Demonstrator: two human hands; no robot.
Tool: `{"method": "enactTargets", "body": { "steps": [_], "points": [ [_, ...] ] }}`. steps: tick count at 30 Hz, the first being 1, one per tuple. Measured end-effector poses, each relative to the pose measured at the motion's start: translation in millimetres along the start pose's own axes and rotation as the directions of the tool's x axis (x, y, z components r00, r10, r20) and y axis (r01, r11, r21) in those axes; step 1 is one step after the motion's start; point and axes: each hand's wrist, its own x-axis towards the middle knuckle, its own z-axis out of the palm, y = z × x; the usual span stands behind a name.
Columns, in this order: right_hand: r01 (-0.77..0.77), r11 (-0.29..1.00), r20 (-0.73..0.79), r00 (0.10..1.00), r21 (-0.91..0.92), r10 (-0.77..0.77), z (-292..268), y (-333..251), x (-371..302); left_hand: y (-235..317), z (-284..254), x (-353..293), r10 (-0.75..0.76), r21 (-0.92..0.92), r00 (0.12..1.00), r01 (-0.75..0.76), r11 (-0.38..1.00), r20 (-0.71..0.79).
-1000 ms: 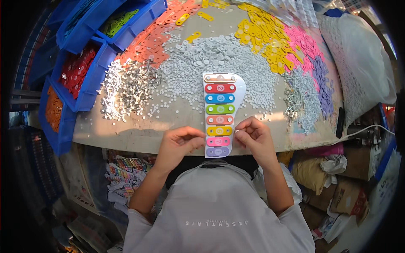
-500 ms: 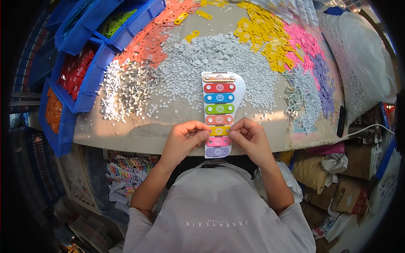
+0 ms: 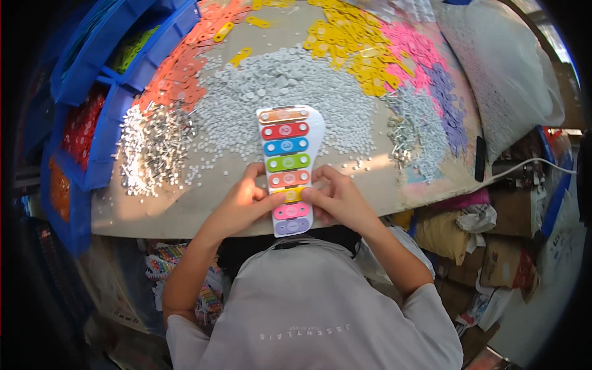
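Note:
A toy xylophone (image 3: pixel 316 126) with a white base and a column of coloured bars lies between my hands, tilted slightly, over the table's near edge. White round caps sit at the ends of its upper bars, down to the orange one. My left hand (image 3: pixel 242 205) grips the left edge, its thumb on the left end of the yellow bar (image 3: pixel 292 195). Gripping the opposite edge is my right hand (image 3: pixel 340 196), with its thumb on that bar's right end. Both thumbs hide the yellow bar's ends. The pink and purple bars below show small dark holes or pins.
Loose white caps (image 3: pixel 271 86) cover the table's middle. Metal pins (image 3: pixel 161 139) lie left and screws (image 3: pixel 420 139) right. Orange, yellow (image 3: pixel 345 37), pink and purple bars form heaps behind. Blue bins (image 3: pixel 108 145) stand left; a translucent sack (image 3: pixel 505 68) and white cable (image 3: pixel 524 166) are right.
My fingers have moved from pinching at the yellow bar's ends to gripping the xylophone's sides, thumbs pressed on that bar. The xylophone has tilted slightly. The whole view has shifted.

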Motion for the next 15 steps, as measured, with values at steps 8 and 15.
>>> {"method": "enactTargets", "body": {
  "steps": [8, 15],
  "points": [
    [0.129, 0.990, 0.073, 0.988, 0.065, -0.134, 5.0, 4.0, -1.0, -11.7, 1.1, 6.0, 0.013, 0.014, 1.000, -0.013, 1.000, -0.021],
    [0.210, 0.975, 0.083, 0.976, -0.078, -0.203, 2.2, 13.2, 3.5, -11.6, 2.0, 8.2, 0.050, 0.038, 0.998, -0.049, 0.998, -0.044]
  ]
}}
